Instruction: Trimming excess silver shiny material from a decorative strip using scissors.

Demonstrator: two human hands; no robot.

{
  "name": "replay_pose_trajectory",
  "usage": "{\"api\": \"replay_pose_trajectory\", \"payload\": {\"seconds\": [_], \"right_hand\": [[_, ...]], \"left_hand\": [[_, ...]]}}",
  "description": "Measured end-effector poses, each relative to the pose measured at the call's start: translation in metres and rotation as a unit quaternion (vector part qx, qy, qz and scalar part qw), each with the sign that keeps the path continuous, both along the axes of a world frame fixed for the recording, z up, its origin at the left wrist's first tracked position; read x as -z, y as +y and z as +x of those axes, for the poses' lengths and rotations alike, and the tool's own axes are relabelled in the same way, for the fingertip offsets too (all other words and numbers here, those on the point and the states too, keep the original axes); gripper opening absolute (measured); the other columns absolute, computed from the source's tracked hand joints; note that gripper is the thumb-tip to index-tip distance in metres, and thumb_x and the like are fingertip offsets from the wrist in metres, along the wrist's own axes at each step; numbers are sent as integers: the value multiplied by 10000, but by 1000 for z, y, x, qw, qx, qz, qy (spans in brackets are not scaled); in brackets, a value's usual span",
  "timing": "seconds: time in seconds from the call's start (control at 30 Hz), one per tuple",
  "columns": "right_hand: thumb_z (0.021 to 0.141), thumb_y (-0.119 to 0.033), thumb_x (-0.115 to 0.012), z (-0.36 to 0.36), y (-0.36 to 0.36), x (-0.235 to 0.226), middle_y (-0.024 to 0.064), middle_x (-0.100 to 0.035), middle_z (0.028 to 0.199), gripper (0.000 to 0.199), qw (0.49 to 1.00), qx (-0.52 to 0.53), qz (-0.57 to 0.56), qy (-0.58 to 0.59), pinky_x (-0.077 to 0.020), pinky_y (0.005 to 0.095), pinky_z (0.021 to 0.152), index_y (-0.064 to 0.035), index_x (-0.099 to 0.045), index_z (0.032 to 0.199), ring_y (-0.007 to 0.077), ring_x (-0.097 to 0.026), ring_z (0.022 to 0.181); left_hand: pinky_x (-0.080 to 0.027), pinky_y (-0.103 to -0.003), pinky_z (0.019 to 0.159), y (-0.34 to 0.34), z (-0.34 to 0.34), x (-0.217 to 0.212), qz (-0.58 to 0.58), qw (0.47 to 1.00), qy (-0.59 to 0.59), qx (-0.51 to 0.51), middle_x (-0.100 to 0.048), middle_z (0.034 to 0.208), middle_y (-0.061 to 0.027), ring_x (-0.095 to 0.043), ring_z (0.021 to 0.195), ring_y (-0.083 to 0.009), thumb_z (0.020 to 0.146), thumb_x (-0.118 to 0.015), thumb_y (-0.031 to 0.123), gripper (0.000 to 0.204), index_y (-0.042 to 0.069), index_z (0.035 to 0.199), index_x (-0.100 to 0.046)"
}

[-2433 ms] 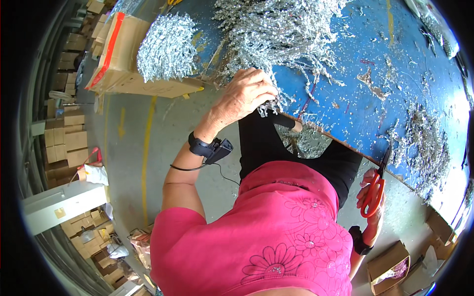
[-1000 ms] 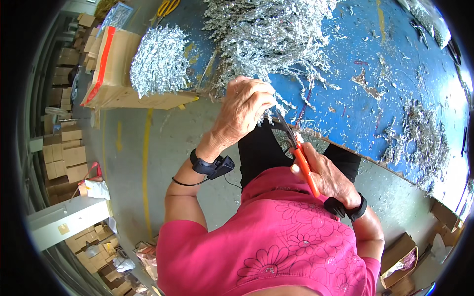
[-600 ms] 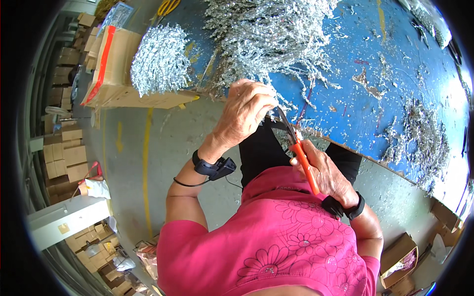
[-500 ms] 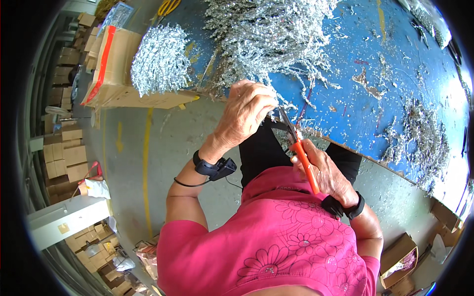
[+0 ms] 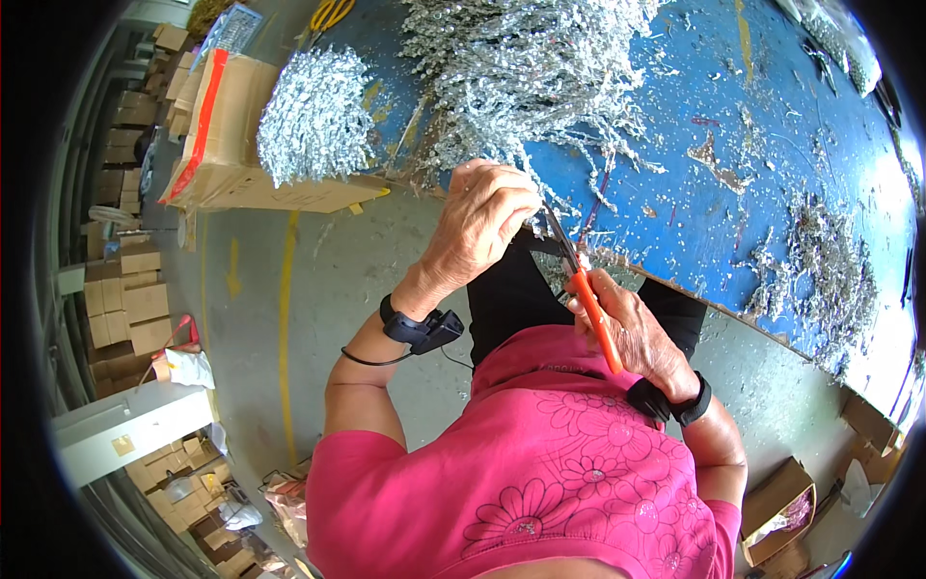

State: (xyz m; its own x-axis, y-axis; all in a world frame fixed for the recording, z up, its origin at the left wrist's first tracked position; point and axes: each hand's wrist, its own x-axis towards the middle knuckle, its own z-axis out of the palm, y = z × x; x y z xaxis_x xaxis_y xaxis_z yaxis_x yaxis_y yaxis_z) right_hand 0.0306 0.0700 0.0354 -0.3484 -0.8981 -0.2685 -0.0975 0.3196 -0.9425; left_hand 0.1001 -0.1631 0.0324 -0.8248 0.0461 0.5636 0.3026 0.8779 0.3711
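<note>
A blue table carries a heap of silver tinsel, with a cardboard box of more beside it. The left hand is clamped on a tinsel sprig at the table's edge. The right hand grips orange-handled scissors, blades touching that sprig.
</note>
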Motion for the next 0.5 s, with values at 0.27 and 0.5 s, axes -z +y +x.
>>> {"api": "replay_pose_trajectory", "payload": {"seconds": [0.27, 0.5], "right_hand": [[952, -213, -589, 1, -1, 0, 173, -503, 863, 275, 998, -23, -30, 55, -434, 431, 528, 1, -522, 1110, 359, -591, 653], [962, -311, -567, 0, -5, 2, 206, -481, 797, 355, 999, 9, 13, -41, -417, 439, 609, 18, -488, 1069, 401, -565, 695]], "left_hand": [[-420, -406, 927, 2, 2, 0, -11, 1000, 3, -20, -641, 973, -44, -616, 948, -223, 826, -667, 27, 151, 76, 955, -605], [-388, -394, 942, 2, 0, 8, 3, 999, 28, -32, -623, 940, -27, -602, 918, -207, 815, -682, 35, 186, 90, 973, -601]]}}
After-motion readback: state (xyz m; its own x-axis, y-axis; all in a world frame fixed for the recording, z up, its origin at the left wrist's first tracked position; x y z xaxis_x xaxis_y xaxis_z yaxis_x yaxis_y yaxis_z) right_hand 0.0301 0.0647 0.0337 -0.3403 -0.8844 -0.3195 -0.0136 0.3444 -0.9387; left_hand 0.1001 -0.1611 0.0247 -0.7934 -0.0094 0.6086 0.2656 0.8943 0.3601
